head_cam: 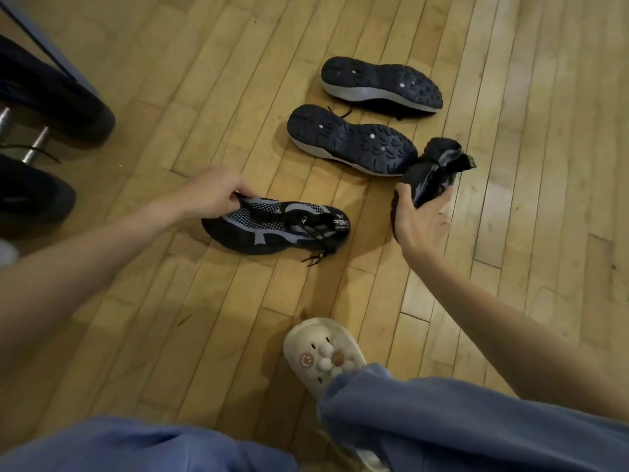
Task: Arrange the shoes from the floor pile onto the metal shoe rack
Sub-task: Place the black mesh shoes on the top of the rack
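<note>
A black and grey knit shoe (pixel 275 226) lies on its side on the wooden floor, and my left hand (pixel 211 194) pinches its upper edge at the left end. My right hand (pixel 420 223) grips its mate, a second black and grey shoe (pixel 432 172), lifted and tilted with the opening facing up and to the right. Two black sneakers lie sole-up farther away: one (pixel 350 139) in the middle, one (pixel 381 84) behind it. The metal shoe rack (pixel 32 148) shows at the left edge, its bars partly hidden by dark shoes.
Two dark shoes sit on the rack at left, one (pixel 51 97) higher and one (pixel 30 195) lower. My foot in a cream slipper (pixel 323 356) with flower charms stands near the bottom centre, with blue trouser legs (pixel 442 420) below.
</note>
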{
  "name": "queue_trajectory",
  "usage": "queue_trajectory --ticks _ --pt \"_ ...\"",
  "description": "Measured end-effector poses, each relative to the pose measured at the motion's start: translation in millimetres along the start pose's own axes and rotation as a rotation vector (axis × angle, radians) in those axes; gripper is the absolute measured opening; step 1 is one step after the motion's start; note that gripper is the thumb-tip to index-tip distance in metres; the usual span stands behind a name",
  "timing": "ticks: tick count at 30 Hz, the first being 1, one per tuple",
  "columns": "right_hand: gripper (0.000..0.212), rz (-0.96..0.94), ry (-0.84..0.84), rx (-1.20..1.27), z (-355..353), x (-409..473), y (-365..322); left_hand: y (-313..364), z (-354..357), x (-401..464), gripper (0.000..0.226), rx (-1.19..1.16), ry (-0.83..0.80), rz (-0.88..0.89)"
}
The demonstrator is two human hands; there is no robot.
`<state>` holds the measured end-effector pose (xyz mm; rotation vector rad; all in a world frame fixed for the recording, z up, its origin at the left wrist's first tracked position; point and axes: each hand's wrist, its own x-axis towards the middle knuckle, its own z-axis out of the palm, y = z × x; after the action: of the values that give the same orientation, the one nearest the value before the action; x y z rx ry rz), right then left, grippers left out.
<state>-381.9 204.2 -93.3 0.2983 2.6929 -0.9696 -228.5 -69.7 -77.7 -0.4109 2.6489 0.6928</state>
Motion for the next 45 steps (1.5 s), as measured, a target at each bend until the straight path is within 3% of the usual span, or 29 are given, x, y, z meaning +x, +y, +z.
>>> queue_trajectory --ticks 3,9,16,19,21,24,28,31,34,35,37,40,43,45 --pt "0.090 -0.239 -0.077 0.051 11 -42 -13 -24 -9 0 0.039 0.023 -0.012 0.000" --pt "0.102 -0.575 -0.357 0.004 31 -71 -27 -61 -17 -21 0.038 0.141 -0.010 0.026" --pt "0.121 -1.039 -0.375 -0.565 32 -58 -49 -108 -1 -78 0.038 0.093 0.038 -0.114" --pt "0.124 -1.224 -0.536 -0.771 30 -51 -76 -115 16 -108 0.027 0.050 0.209 -0.201" --pt "0.123 -1.331 -0.659 -0.886 31 -47 -96 -110 27 -129 0.031 -0.004 0.339 -0.234" --pt "0.116 -1.356 -0.830 -1.170 35 -43 -124 -95 42 -154 0.033 -0.117 0.465 -0.306" --pt "0.093 -1.556 -0.645 -1.496 61 -40 -144 -68 57 -169 0.028 -0.316 0.440 -0.446" --pt "0.087 -1.727 -0.511 -1.439 79 -28 -141 -60 74 -166 0.033 -0.451 0.406 -0.577" --pt "0.085 -1.862 -0.345 -1.211 84 -21 -129 -42 87 -162 0.051 -0.647 0.404 -0.798" --pt "0.084 -1.837 -0.304 -1.108 86 -23 -123 -35 90 -160 0.057 -0.777 0.405 -0.823" --pt "0.079 -1.612 -0.265 -0.882 89 -36 -109 -19 94 -160 0.063 -1.064 0.388 -0.768" --pt "0.067 -1.013 -0.289 -0.510 96 -73 -92 0 96 -158 0.078 -1.263 0.287 -0.716" --pt "0.097 -0.518 -0.488 -0.362 108 -107 -88 8 105 -147 0.098 -1.231 0.259 -0.803" --pt "0.115 -0.391 -0.570 -0.366 121 -117 -89 10 111 -140 0.104 -1.204 0.264 -0.849"
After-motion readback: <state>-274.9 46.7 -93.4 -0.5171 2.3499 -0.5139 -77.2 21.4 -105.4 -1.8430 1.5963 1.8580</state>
